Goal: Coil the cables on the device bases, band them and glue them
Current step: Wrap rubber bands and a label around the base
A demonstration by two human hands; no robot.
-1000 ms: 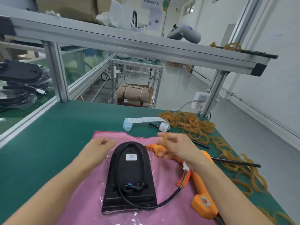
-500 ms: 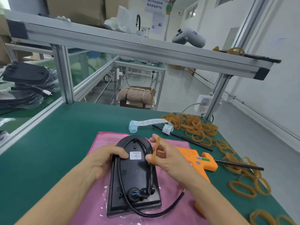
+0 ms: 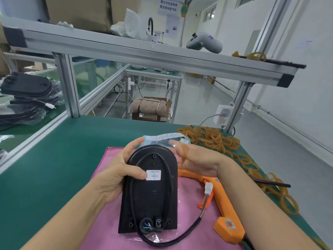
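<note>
While left hand (image 3: 118, 175) fingers clasp the device base (image 3: 151, 192), right hand (image 3: 195, 162) fingers loop a rubber band (image 3: 183, 156).

A white sticker (image 3: 153, 175) sits on the black base (image 3: 151, 192), with small printed lines too fine to read. A white paper strip (image 3: 168, 136) at the far edge of the base carries rows of tiny print, also unreadable. A small white label (image 3: 184, 141) lies right of it, its text blurred. On the far wall hangs a paper sign (image 3: 169, 7) with two lines of Chinese characters, too blurred to make out.
</note>
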